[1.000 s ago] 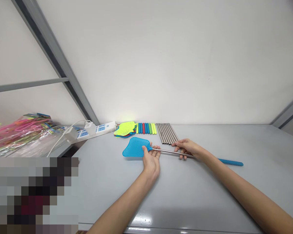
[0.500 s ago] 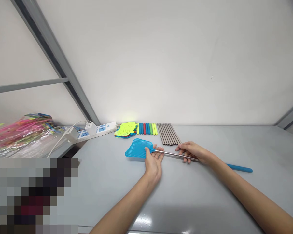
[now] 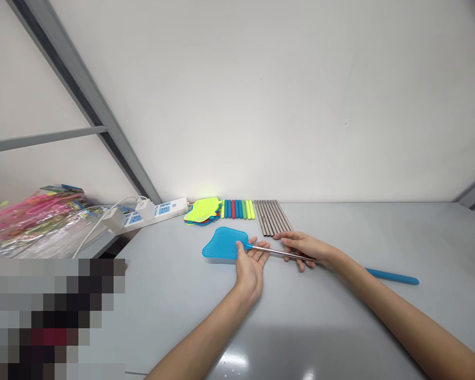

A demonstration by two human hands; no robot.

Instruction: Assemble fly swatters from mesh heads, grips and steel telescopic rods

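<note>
Nearest the camera, two bare forearms reach over a grey tabletop (image 3: pixel 320 322), with a pixelated patch covering the lower left corner. Beyond the right forearm, a blue handle (image 3: pixel 393 276) points out to the right, at one end of a thin metal rod (image 3: pixel 277 252) that slants up and leftward to a perforated blue swatter head (image 3: pixel 225 243). The left hand (image 3: pixel 249 269), palm up, holds this swatter by the neck, thumb over the edge of the head and the other fingers stretched out loosely beneath the rod. The right hand (image 3: pixel 305 249) is at the middle of the rod, fingers curved about it and spread apart; how firmly they close on it I cannot tell. Just past the right fingertips lies a row of metal tubes (image 3: pixel 273 217), side by side. To its left come short handles (image 3: pixel 238 209) in yellow, blue, red and green, then a pile of swatter heads (image 3: pixel 202 209), yellow on top. Farther left sit a white power strip (image 3: pixel 174 208) with plugs in it and clear plastic bags (image 3: pixel 39 219) of pink items. A pale wall (image 3: pixel 285 105) rises behind.
</note>
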